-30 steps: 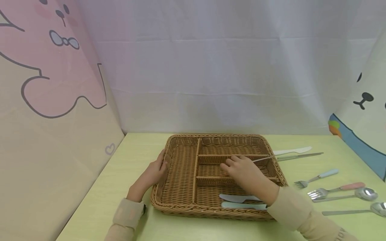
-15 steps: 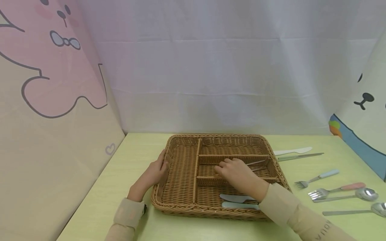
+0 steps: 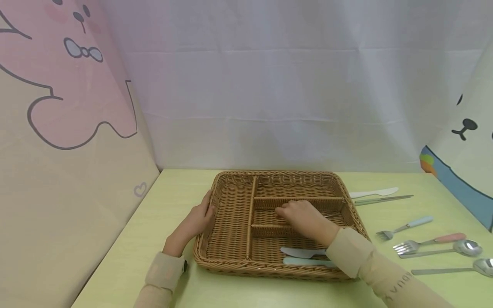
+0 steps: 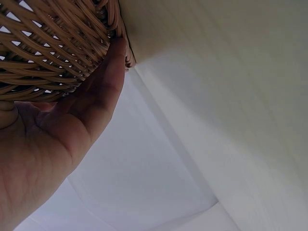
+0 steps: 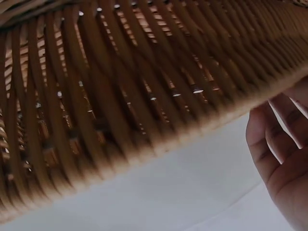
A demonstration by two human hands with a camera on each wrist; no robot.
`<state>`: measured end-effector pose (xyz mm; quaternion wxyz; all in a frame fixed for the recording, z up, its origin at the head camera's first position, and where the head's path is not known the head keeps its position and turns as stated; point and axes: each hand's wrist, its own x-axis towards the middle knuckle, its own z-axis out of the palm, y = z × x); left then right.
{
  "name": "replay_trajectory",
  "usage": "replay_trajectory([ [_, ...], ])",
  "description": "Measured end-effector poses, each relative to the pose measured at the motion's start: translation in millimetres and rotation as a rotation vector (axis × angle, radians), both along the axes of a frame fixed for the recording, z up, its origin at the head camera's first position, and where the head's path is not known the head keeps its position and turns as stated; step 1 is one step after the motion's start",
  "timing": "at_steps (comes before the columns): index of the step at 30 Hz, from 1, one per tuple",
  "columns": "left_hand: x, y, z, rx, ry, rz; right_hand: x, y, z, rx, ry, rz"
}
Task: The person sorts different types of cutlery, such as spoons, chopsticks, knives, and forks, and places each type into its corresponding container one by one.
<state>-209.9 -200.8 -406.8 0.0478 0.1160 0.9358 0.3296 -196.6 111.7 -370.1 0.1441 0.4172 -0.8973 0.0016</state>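
A brown wicker basket (image 3: 230, 222) with dividers sits on the table. My left hand (image 3: 196, 220) rests along its left side, thumb at the rim; in the left wrist view straight fingers (image 4: 103, 86) lie against the outer wall. My right hand (image 3: 306, 218) reaches into the middle right compartment. Thin metal chopsticks (image 3: 332, 215) lie there, their left part hidden under that hand. In the right wrist view its fingers (image 5: 260, 137) are loosely extended with gaps between them, tips behind wicker. A grey-bladed knife (image 3: 301, 253) and a light green handle (image 3: 308, 262) lie in the front compartment.
On the pale green table (image 3: 127, 265), right of the basket, lie a white knife (image 3: 379, 193), green-handled chopsticks (image 3: 385, 199), a blue-handled fork (image 3: 408, 226), a pink-handled fork (image 3: 427, 243) and two spoons (image 3: 467, 247). A white curtain (image 3: 269, 107) hangs behind.
My right hand has moved a little left and lower in the middle compartment. The thin chopsticks that stuck out past the hand have come down inside it. The left hand stays put.
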Motion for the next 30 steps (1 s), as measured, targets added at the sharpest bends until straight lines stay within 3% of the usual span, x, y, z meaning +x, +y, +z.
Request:
replay_trajectory([
  [9,-0.5,-0.5,-0.9,-0.005,0.005,0.001,-10.5,0.6,-6.1,-0.042,-0.141,-0.012],
  [20,-1.8,-0.7,-2.5,-0.011,0.005,0.004,-23.6,-2.7,-10.9,-0.021,-0.311,-0.078],
  [30,-1.5,-1.0,-1.3,-0.011,0.001,0.002,-31.1,1.8,-17.0,-0.046,-0.372,-0.058],
])
